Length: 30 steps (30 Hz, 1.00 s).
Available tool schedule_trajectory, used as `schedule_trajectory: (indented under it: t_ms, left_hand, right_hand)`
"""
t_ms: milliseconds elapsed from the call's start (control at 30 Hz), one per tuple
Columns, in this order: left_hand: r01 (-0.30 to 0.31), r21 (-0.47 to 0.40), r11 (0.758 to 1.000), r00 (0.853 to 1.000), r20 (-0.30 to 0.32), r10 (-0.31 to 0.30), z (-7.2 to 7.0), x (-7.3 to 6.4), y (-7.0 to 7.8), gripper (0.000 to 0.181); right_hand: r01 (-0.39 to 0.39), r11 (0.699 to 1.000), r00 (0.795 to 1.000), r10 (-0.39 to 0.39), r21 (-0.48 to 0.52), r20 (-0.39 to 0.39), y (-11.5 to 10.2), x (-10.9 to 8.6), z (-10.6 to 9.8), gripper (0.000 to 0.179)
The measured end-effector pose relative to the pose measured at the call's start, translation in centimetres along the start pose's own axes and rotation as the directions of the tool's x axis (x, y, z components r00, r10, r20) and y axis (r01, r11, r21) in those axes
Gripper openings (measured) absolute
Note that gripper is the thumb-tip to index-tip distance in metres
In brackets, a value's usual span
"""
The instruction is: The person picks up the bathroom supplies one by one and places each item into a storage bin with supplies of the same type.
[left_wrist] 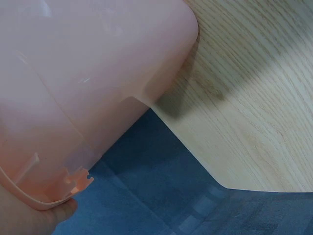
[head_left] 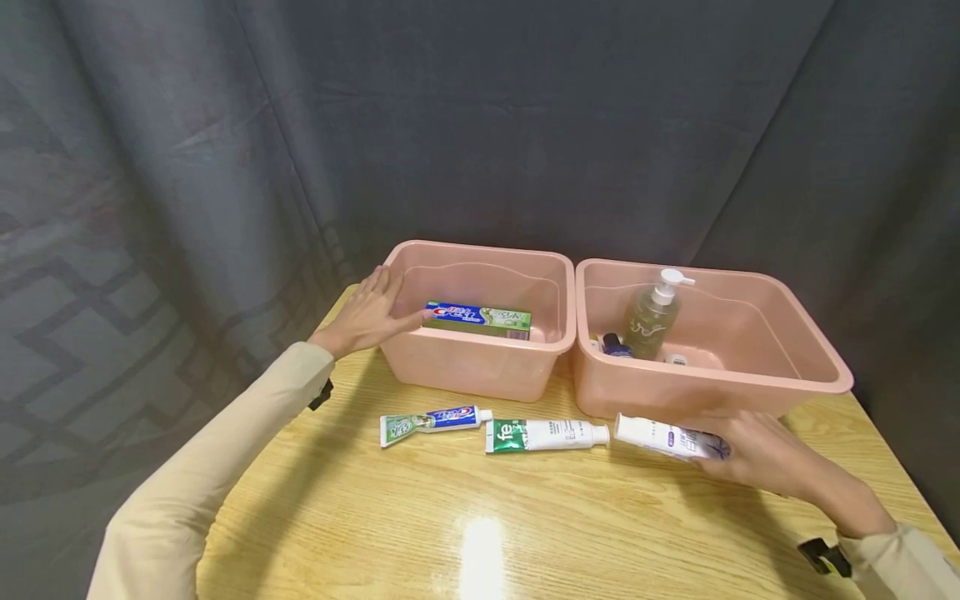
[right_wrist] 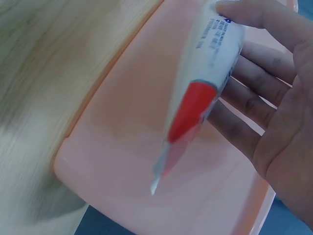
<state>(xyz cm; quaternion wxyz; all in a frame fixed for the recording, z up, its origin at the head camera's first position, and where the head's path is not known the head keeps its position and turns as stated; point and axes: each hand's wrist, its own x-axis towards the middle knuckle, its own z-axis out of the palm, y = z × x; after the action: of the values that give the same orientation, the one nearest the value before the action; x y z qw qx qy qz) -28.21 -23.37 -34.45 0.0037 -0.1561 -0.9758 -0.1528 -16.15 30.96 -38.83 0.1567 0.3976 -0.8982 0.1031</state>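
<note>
My left hand (head_left: pixel 367 317) rests on the front left corner of the left pink bin (head_left: pixel 465 367), thumb extended over the front rim and fingers along the left rim. In the left wrist view part of this hand (left_wrist: pixel 29 215) shows at the bin's rim. My right hand (head_left: pixel 757 450) holds a white toothpaste tube (head_left: pixel 660 437) with purple print, in front of the right pink bin (head_left: pixel 697 387). The right wrist view shows its red band (right_wrist: pixel 193 110) and flat end, with thumb and fingers on opposite sides. Two more toothpaste tubes, blue-green (head_left: pixel 435 421) and green-white (head_left: pixel 547 435), lie on the table.
A toothpaste box (head_left: pixel 480 321) lies in the left bin. A pump bottle (head_left: pixel 651 321) stands in the right bin beside a dark-capped bottle (head_left: pixel 617 346). Both bins stand side by side on the wooden table (head_left: pixel 375 517), before a grey curtain (head_left: pixel 525 125).
</note>
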Motion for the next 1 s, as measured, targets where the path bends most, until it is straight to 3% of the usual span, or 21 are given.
schedule_trajectory:
  t_ms: [833, 1000]
  left_hand:
    - [0.019, -0.013, 1.000, 1.000, -0.003, -0.019, 0.0, 0.1, 0.1, 0.105]
    - [0.020, -0.015, 1.000, 1.000, 0.005, -0.020, 0.0, 0.1, 0.0, 0.105]
  right_hand:
    - [0.003, 0.998, 1.000, -0.001, 0.063, -0.028, -1.6, 1.5, -2.3, 0.055]
    - [0.038, 0.997, 0.999, -0.035, 0.070, -0.041, -1.6, 2.0, -2.6, 0.057]
